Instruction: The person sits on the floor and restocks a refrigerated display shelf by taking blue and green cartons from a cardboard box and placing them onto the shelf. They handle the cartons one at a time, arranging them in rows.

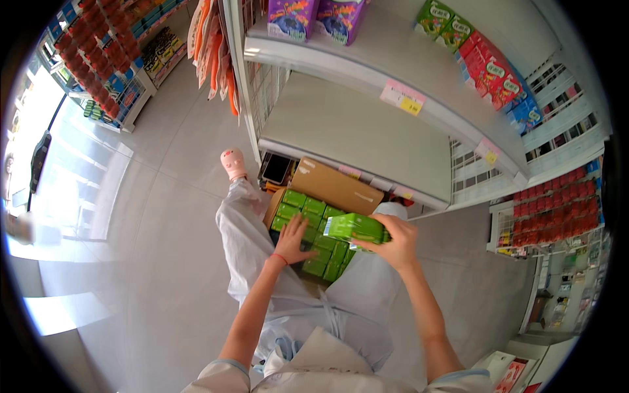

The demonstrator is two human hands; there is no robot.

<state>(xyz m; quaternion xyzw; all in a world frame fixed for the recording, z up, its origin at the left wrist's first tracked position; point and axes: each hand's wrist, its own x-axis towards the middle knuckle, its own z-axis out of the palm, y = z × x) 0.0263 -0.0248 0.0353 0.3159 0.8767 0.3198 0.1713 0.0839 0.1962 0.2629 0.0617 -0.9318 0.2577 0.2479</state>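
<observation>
My right hand [397, 241] grips a green drink carton [355, 227], which it holds above the right side of an open cardboard box; part of a second green pack shows beneath it. My left hand [292, 241] is spread over the box with its fingers apart, at the green cartons [314, 267] packed inside in rows. Whether its fingertips touch them I cannot tell. The box stands between my knees, and its raised cardboard flap [334, 189] leans towards the shelf unit.
A bare lower shelf [358, 132] lies just beyond the box. Above it, the upper shelf holds purple cartons [291, 19], green cartons [444, 25] and red cartons [491, 71]. A phone [276, 168] lies by the shelf's base. Orange packets [214, 59] hang at its left side.
</observation>
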